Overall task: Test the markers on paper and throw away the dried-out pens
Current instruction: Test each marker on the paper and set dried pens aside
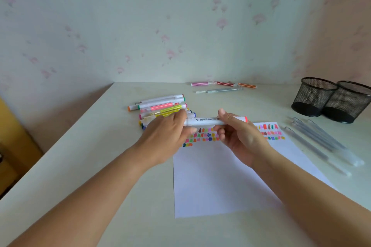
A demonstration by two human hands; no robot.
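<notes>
A white marker [206,121] with a coral-red end cap lies level in the air above the paper, held at both ends. My left hand [168,134] grips its left end and hides that tip. My right hand [239,134] curls round the right half, just short of the red cap. Below them a white sheet of paper [216,182] lies on the desk, with rows of small coloured test marks [269,132] along its far edge. A pile of markers and highlighters [160,106] sits just beyond my left hand.
Several thin coloured pens [222,84] lie near the back wall. Two black mesh pen cups [331,100] stand at the back right. Several clear grey pens [323,142] lie right of the paper. The desk's left edge [56,146] drops off beside a yellow surface.
</notes>
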